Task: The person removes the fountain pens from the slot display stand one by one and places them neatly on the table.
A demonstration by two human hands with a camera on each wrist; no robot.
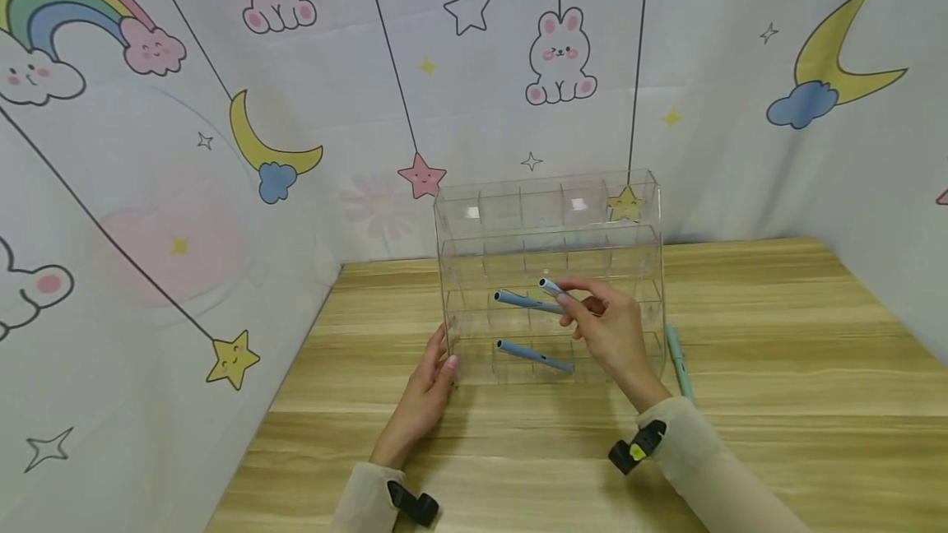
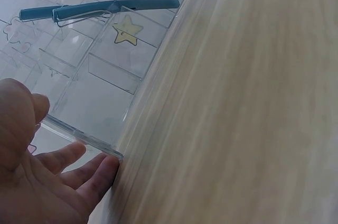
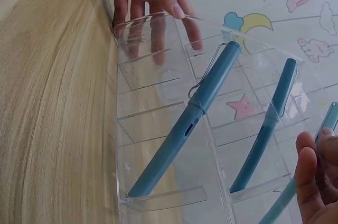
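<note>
A clear acrylic pen organizer (image 1: 548, 241) with several compartments stands on the table. My left hand (image 1: 428, 389) rests against its left side, fingers fairly straight along the outer wall and thumb at the front edge. In front of the upper rows, my right hand (image 1: 611, 331) pinches a light teal pen (image 3: 280, 200) between thumb and fingers, its end pointing up and left. Two blue-teal pens lie slanted in the organizer: a lower pen (image 3: 177, 134) in the bottom row and an upper pen (image 3: 266, 123) in the row above.
A green pen (image 1: 678, 362) lies on the wood-grain table (image 1: 785, 352) just right of the organizer. Behind hangs a white curtain (image 1: 489, 105) printed with rabbits, stars and moons. It also closes in the left and right sides.
</note>
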